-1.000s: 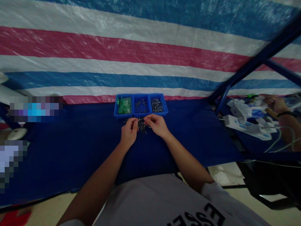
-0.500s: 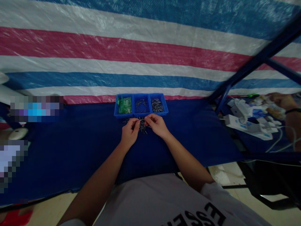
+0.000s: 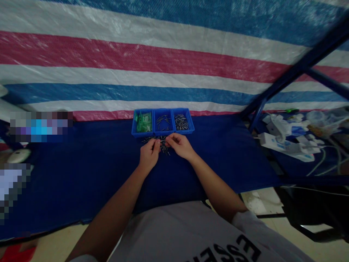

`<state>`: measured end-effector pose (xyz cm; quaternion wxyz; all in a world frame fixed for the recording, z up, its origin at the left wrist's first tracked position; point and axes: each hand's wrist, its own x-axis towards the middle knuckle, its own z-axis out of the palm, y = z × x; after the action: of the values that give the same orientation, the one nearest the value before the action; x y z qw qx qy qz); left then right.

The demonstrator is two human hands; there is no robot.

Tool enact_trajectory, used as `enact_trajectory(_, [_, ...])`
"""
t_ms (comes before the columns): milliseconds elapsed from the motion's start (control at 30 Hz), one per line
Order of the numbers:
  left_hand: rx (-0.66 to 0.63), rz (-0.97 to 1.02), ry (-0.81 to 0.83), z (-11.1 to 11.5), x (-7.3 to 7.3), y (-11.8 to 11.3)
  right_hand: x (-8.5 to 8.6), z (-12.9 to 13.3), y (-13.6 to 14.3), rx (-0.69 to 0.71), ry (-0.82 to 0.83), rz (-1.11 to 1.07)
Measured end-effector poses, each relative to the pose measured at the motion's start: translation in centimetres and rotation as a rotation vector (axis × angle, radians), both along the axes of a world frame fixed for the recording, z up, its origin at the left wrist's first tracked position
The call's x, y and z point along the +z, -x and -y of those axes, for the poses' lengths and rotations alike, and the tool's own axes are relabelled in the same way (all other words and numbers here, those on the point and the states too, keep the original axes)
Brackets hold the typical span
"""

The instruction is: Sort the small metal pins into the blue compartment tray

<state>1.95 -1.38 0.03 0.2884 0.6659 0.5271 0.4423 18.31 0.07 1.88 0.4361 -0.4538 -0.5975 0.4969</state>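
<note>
My left hand (image 3: 149, 153) is pinched closed just in front of the blue bins, at the left of a loose pile of dark, thin metal pieces (image 3: 165, 148). Close to its right, my right hand (image 3: 180, 145) is also pinched, fingertips at the pile's upper edge. What either pinch holds is too small to make out. Behind them stand three joined blue bins: the left bin (image 3: 134, 127) has green packets (image 3: 144, 122), the middle bin (image 3: 163, 133) a few thin metal pieces, and the right bin (image 3: 192, 125) many small metal pieces (image 3: 181, 122).
Blue cloth (image 3: 103, 163) covers the table, with a striped sheet (image 3: 163, 58) behind. At the right are a blue metal frame (image 3: 289, 78), a white power strip (image 3: 272, 142), cables and plastic bags (image 3: 327, 122). Pixelated areas and a white rounded object (image 3: 19, 155) lie left.
My hands have shifted very slightly, with the fingertips a little farther apart. At the far right, another person's hand and forearm have mostly gone from the plastic bags.
</note>
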Motion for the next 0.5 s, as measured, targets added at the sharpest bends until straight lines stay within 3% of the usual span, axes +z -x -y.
enact_trajectory(500, [0.032, 0.018, 0.032, -0.07, -0.06, 0.05, -0.17, -0.04, -0.35, 0.041, -0.076, 0.099])
